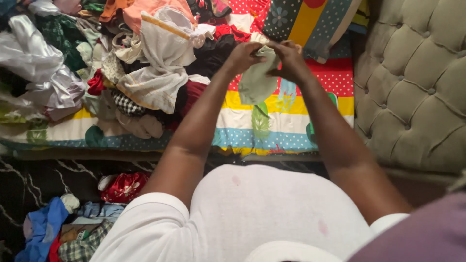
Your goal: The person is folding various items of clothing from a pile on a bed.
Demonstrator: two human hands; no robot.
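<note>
both hands were raised over the bed, holding a small pale green cloth [256,82] by its top edge. the left hand [244,56] was closed on the cloth's upper left corner, fingers pinched tight around the fabric. the right hand [290,60] was closed on the upper right part, touching the left hand's fingertips, so the two grips met at the top of the cloth. the cloth hung down from them, limp and slightly curved, above the bedsheet [281,121], which was striped in red with white dots, yellow, white and blue, with leaf prints.

to the left of the hands a big heap of mixed clothes [121,63] covered the bed: a white garment with tan trim [162,58] lay on top, just beside the left forearm, a shiny silver-grey fabric [39,68] lay at the far left, and a small checked piece [127,104] sat low in the heap. a patterned pillow [310,19] with a yellow band rested at the head of the bed, just beyond the hands. a tufted olive-grey headboard [417,82] stood to the right of the bed. on the dark floor below the bed's edge lay more clothes, among them a red flowered piece [124,187] and a blue garment [46,228].
</note>
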